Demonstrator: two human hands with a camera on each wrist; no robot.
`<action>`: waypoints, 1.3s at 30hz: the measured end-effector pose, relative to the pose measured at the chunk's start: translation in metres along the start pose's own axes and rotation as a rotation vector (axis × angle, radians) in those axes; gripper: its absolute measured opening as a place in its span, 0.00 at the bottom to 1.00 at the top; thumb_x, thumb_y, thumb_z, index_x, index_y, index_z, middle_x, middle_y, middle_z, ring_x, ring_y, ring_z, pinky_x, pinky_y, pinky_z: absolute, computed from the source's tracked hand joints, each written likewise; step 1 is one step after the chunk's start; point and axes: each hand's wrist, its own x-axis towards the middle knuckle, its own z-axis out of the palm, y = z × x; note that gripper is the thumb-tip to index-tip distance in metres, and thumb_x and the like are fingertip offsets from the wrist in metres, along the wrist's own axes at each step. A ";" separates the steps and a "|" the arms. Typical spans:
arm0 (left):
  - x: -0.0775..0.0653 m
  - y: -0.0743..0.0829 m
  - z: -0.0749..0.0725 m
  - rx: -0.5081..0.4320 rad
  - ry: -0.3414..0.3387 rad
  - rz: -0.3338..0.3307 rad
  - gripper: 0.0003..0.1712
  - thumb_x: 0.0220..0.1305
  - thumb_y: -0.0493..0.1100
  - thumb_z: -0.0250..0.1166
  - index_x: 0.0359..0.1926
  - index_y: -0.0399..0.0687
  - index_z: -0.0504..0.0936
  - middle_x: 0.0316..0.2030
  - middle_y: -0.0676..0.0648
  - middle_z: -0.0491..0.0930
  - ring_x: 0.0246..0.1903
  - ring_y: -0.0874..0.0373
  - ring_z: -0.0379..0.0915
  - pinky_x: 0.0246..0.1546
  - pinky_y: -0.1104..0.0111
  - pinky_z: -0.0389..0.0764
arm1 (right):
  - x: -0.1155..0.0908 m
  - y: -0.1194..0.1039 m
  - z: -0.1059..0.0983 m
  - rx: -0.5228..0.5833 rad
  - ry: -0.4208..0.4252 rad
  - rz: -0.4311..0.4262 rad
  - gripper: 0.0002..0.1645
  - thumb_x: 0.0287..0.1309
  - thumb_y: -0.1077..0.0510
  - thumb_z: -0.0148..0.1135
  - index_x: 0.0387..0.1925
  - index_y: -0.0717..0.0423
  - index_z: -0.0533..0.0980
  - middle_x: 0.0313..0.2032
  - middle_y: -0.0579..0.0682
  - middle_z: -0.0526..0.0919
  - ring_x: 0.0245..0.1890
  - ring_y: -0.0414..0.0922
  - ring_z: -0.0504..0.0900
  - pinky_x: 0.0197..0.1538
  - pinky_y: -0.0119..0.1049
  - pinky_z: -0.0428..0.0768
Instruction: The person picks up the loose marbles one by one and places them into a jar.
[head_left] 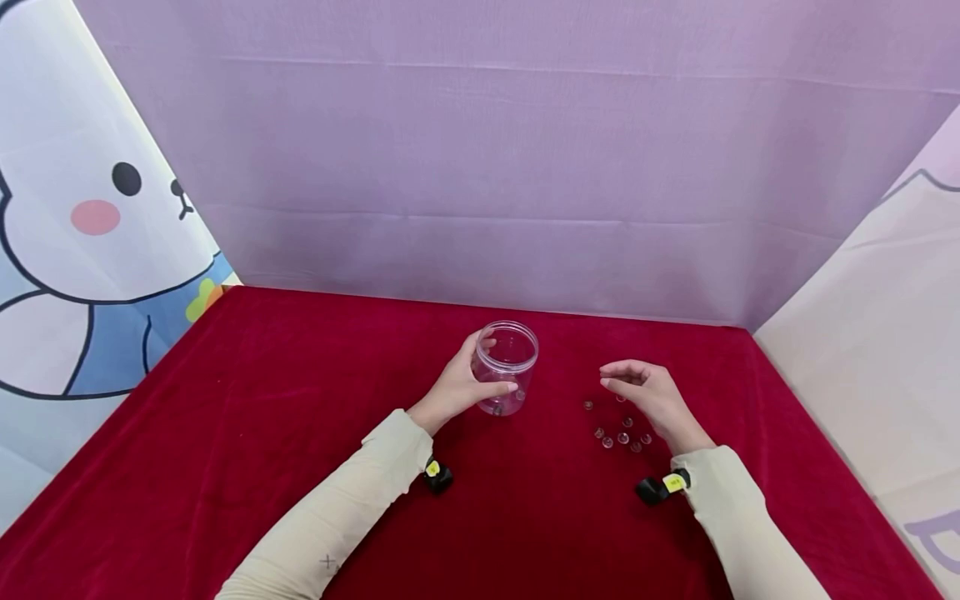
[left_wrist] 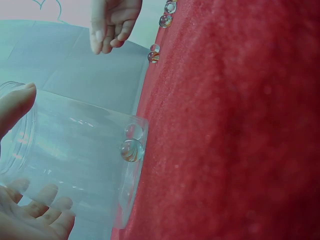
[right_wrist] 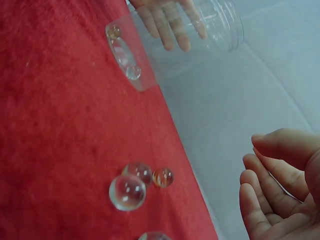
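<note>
My left hand (head_left: 456, 383) grips a clear plastic jar (head_left: 504, 369) round its side, thumb in front and fingers behind. The jar is upright and has no lid; a few glass marbles (left_wrist: 132, 150) lie on its bottom. To the right, my right hand (head_left: 651, 395) hovers over the cloth, its thumb near the loosely bent fingers. Nothing shows between thumb and fingers in the right wrist view. Beneath and in front of this hand lie several loose clear marbles (head_left: 623, 437), some with coloured swirls inside, like the orange-tinted marble (right_wrist: 163, 177).
A red velvety cloth (head_left: 300, 400) covers the table. Behind it hangs a pale purple curtain (head_left: 495, 167). A cartoon-printed sheet (head_left: 97, 275) stands at the left, and a pale sheet (head_left: 877, 333) borders the right side.
</note>
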 end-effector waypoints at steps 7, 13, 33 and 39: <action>-0.001 -0.001 0.001 0.009 0.016 0.021 0.54 0.47 0.47 0.75 0.70 0.62 0.53 0.66 0.44 0.61 0.64 0.50 0.59 0.59 0.49 0.69 | -0.001 0.007 -0.005 -0.009 0.010 0.008 0.25 0.58 0.56 0.64 0.51 0.70 0.74 0.36 0.41 0.84 0.38 0.49 0.80 0.41 0.37 0.80; -0.001 0.000 0.001 0.018 0.019 0.008 0.54 0.47 0.47 0.76 0.70 0.63 0.53 0.66 0.45 0.61 0.64 0.51 0.59 0.58 0.50 0.69 | -0.003 0.011 -0.009 -0.005 0.017 0.011 0.24 0.59 0.57 0.63 0.51 0.71 0.73 0.37 0.44 0.84 0.38 0.43 0.82 0.42 0.33 0.79; -0.019 0.033 0.000 0.000 -0.007 -0.018 0.52 0.50 0.40 0.73 0.71 0.51 0.51 0.66 0.43 0.61 0.65 0.45 0.56 0.60 0.47 0.66 | 0.000 0.024 -0.019 -0.063 0.057 0.070 0.23 0.58 0.58 0.63 0.51 0.70 0.75 0.38 0.48 0.85 0.33 0.34 0.80 0.38 0.29 0.79; -0.021 0.038 -0.001 -0.013 -0.008 -0.016 0.52 0.50 0.39 0.73 0.71 0.51 0.51 0.65 0.43 0.61 0.65 0.45 0.56 0.60 0.47 0.65 | 0.002 0.026 -0.021 -0.074 0.058 0.095 0.22 0.57 0.59 0.63 0.50 0.71 0.75 0.36 0.46 0.85 0.33 0.33 0.78 0.36 0.28 0.78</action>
